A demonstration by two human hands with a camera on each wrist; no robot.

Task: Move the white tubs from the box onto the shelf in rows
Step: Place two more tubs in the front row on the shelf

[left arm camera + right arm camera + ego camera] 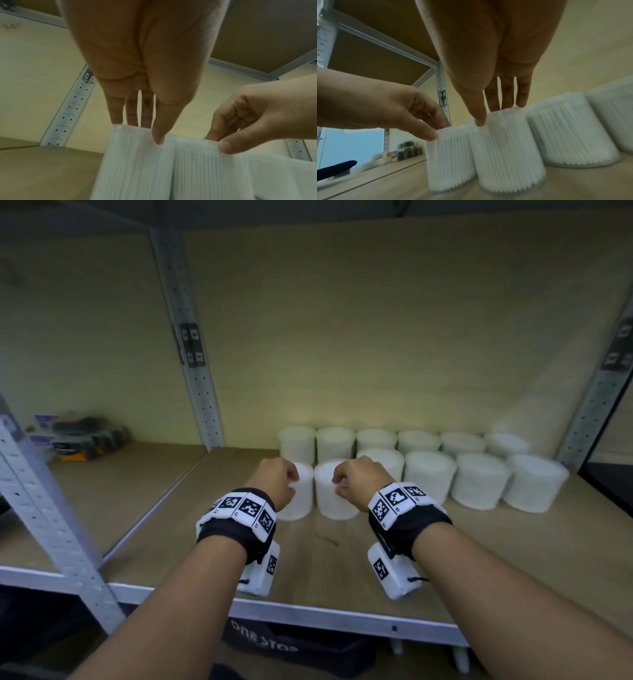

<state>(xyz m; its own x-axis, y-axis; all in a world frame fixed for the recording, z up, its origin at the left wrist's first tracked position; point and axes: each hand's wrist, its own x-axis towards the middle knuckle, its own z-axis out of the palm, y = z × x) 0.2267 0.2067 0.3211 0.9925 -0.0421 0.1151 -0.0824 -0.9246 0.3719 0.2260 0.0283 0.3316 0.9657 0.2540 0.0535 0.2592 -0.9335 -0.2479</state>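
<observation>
Two white ribbed tubs stand side by side at the left end of the front row on the wooden shelf point(212, 508). My left hand point(291, 481) grips the left tub point(299, 498) by its top rim, thumb in front and fingers behind. My right hand point(337, 484) holds the right tub point(334, 498) the same way. The left wrist view shows my left thumb point(159, 135) on the tub point(137, 162). In the right wrist view my right fingertips point(520, 104) sit on the tub point(508, 148), whose base is at the board.
Several more white tubs point(479, 481) fill a back row and the front row to the right. A metal upright point(191, 354) divides off a left bay holding small packets point(78, 436). A dark box point(274, 642) sits below the shelf's front rail point(325, 616).
</observation>
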